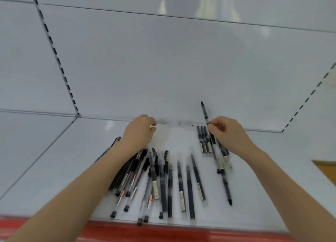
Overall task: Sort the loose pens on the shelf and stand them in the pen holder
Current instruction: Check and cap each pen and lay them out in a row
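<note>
Right hand (225, 132) pinches a black pen (225, 185) right of the pen pile (154, 178); left hand (140, 130) curls over it (grip unclear).

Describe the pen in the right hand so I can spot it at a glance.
Start at the white shelf and go to its back right, where the right hand hovers over a row of dark pens. The pen is pinched in its fingertips. Unlike the others lying flat, its dark tip pokes up in front of the back panel.
</note>
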